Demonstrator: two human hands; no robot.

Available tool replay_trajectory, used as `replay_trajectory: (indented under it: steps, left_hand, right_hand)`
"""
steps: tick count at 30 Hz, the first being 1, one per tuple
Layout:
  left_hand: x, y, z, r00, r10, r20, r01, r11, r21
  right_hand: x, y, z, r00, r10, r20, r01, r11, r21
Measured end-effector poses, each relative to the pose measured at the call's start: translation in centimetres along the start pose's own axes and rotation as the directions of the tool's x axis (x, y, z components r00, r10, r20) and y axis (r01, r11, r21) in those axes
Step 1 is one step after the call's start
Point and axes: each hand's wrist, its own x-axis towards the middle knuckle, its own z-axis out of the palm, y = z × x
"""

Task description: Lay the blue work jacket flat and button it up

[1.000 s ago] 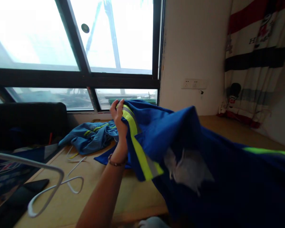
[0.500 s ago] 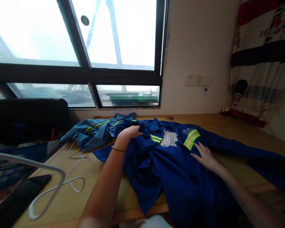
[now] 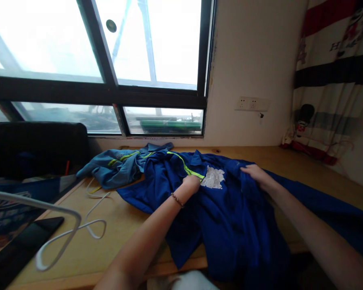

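Note:
A dark blue work jacket [image 3: 230, 217] lies spread across the table, its lower part hanging over the front edge. My left hand [image 3: 192, 183] is closed on the jacket's front by a yellow-green reflective strip. My right hand [image 3: 257, 174] pinches the other front panel, which is bunched and partly lifted. Between the two hands a ragged whitish-grey patch [image 3: 213, 178] shows on the jacket. One sleeve [image 3: 320, 205] stretches to the right, partly behind my right forearm. My fingertips are mostly hidden.
A lighter blue garment [image 3: 109, 171] with yellow-green strips lies crumpled at the back left of the wooden table [image 3: 124, 233]. A white cable [image 3: 74, 237] loops at the left, near a flat black object [image 3: 27, 245]. A black chair back [image 3: 38, 147] stands beyond. Wall sockets [image 3: 252, 103] are behind.
My left hand has moved right and nearer, straightening the reflective strip. My right hand has gone from lying on the right panel to gripping it, and that panel's reflective patch is now folded from view.

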Motion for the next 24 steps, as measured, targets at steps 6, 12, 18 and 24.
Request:
replay_trajectory:
  steps: [6,12,18,24]
  left_hand:
    - [1.6,-2.0,0.9,0.999,-0.006,-0.051,0.007,1.000,0.015]
    - [2.3,-3.4,1.4,0.999,0.013,-0.041,-0.014,0.999,-0.029]
    - [2.1,-3.7,1.2,0.999,0.027,-0.042,-0.029,0.997,-0.069]
    - [-0.1,-1.8,-1.0,0.994,-0.022,-0.106,0.021,1.000,-0.013]
  right_hand:
    - [6.7,-6.1,-0.2,0.983,-0.142,0.116,0.077,0.891,0.447]
    - [4.1,-1.6,7.5,0.901,-0.011,0.434,0.181,0.918,-0.353]
    - [1.6,4.4,11.9,0.935,0.249,0.253,0.009,0.695,-0.719]
    - [7.7,5.6,9.0,0.976,0.154,0.156,0.019,0.648,-0.761]
